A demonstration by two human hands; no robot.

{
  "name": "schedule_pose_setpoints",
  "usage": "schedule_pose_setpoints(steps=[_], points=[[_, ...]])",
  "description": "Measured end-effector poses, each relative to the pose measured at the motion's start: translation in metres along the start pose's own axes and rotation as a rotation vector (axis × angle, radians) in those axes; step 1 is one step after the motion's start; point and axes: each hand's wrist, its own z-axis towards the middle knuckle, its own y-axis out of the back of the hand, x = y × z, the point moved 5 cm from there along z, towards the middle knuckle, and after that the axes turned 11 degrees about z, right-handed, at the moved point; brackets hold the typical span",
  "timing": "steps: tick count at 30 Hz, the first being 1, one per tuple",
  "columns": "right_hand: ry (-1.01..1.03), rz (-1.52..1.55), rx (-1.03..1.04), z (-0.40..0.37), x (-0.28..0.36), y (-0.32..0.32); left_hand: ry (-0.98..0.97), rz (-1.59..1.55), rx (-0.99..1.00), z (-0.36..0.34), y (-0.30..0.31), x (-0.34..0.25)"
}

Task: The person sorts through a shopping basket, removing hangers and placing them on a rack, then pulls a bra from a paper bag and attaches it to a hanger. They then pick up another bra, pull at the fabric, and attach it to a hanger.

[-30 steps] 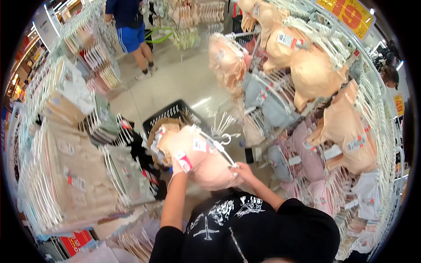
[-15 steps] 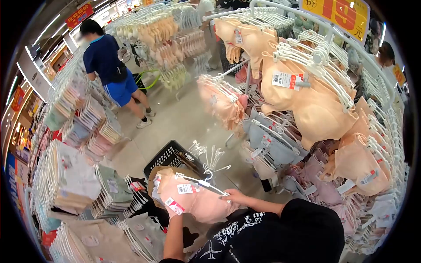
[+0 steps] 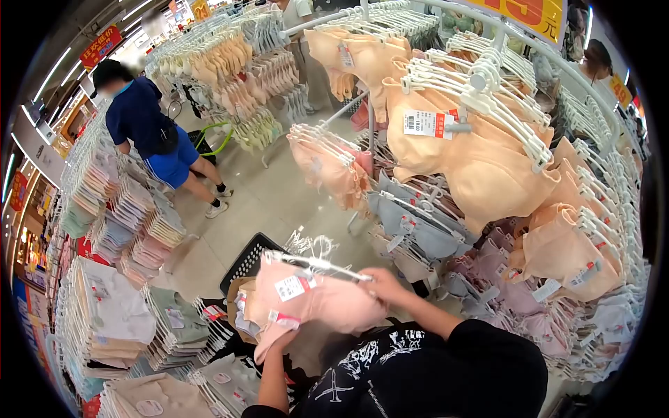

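Observation:
A pink bra point(image 3: 339, 304) on a white plastic hanger point(image 3: 317, 264) is held up in front of my body, with white and red tags on its left half. My right hand point(image 3: 385, 286), slightly blurred, grips the right end of the hanger at the bra's edge. At the lower left, my left hand point(image 3: 280, 342) is closed on the bra's band; most of its fingers are hidden by the fabric. Behind the bra stand a black perforated basket point(image 3: 252, 259), a cardboard box point(image 3: 235, 296) and a cluster of bare white hangers point(image 3: 306, 243).
A rack of peach bras point(image 3: 481, 150) rises at the right, with grey-blue bras point(image 3: 418, 217) below. Folded-looking garments on hangers point(image 3: 111, 299) line the left. A person in a dark blue shirt point(image 3: 136, 111) stands in the aisle point(image 3: 233, 188). Another person point(image 3: 596, 70) is at far right.
The pink bra and its hanger have risen slightly, and the hanger lies more level. My right hand has moved up and right with it. The camera view has shifted.

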Motion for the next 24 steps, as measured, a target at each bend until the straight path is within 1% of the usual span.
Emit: schedule_pose_setpoints(steps=[1,2,3,5,6,7,9,10,11,13,16,19,21,22,24], points=[[0.028,0.093,-0.021,0.005,0.019,0.008,-0.017,-0.062,0.205,0.003,-0.003,-0.005],[0.08,0.049,-0.041,0.009,0.048,0.01,-0.154,-0.232,-0.296,-0.003,0.014,-0.008],[0.129,0.018,-0.056,0.018,0.075,0.017,-0.288,-0.271,-0.734,-0.008,0.039,-0.019],[0.296,-0.289,-0.153,0.044,0.112,0.039,0.037,-0.126,-0.179,-0.004,0.019,-0.006],[0.367,-0.313,-0.157,0.054,0.14,0.042,0.031,-0.148,-0.205,-0.005,0.024,-0.007],[0.438,-0.335,-0.159,0.06,0.173,0.041,0.039,-0.173,-0.19,-0.005,0.024,-0.007],[0.572,-0.508,-0.232,0.078,0.223,0.038,0.055,-0.225,-0.167,-0.006,0.022,-0.003],[0.534,-0.511,-0.3,0.084,0.247,0.036,0.036,-0.204,-0.216,-0.007,0.023,-0.004],[0.495,-0.515,-0.368,0.093,0.265,0.035,0.037,-0.213,-0.218,-0.008,0.021,-0.003],[0.755,-0.513,-0.347,0.117,0.294,0.041,0.036,-0.226,-0.224,-0.007,0.016,0.001],[0.667,-0.547,-0.362,0.13,0.337,0.026,0.028,-0.246,-0.249,-0.009,0.015,0.004],[0.662,-0.62,-0.404,0.158,0.369,0.02,0.027,-0.264,-0.253,-0.01,0.015,0.005],[0.663,-0.688,-0.417,0.185,0.38,0.028,0.019,-0.281,-0.27,-0.012,0.018,0.007],[0.702,-0.725,-0.428,0.188,0.387,0.025,0.017,-0.292,-0.275,-0.013,0.018,0.006],[0.679,-0.745,-0.474,0.205,0.394,0.027,0.028,-0.305,-0.286,-0.015,0.018,0.005]])
